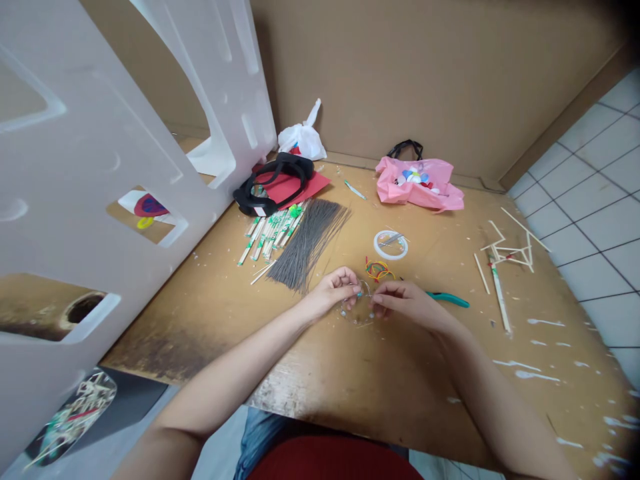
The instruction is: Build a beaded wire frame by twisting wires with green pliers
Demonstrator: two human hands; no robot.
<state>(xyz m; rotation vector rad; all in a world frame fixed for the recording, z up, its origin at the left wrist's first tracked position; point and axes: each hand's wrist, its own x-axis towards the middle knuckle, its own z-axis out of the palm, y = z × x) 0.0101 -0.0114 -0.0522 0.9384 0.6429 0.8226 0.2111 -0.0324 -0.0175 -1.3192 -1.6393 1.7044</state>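
Between both hands is a thin beaded wire loop (pixel 371 315) with small clear beads along it and a blue bit by the left fingertips. My left hand (pixel 340 288) is closed, pinching the loop's left side. From the other side, my right hand (pixel 401 299) pinches the wire with thumb and forefinger. A teal pliers handle (pixel 450 299) sticks out behind the right hand, which hides the rest of it. Just beyond the hands lie tangled red, yellow and green strings (pixel 379 270) and a white round lid (pixel 391 245) with small beads and wire pieces.
Left of the hands lie a bundle of grey wires (pixel 310 243), wrapped chopsticks (pixel 270 233) and a black strap (pixel 277 183). A pink bag (pixel 420 183) and white bag (pixel 303 140) stand at the back. A stick frame (pixel 510 253) lies right. A white plastic panel (pixel 150 100) rises left.
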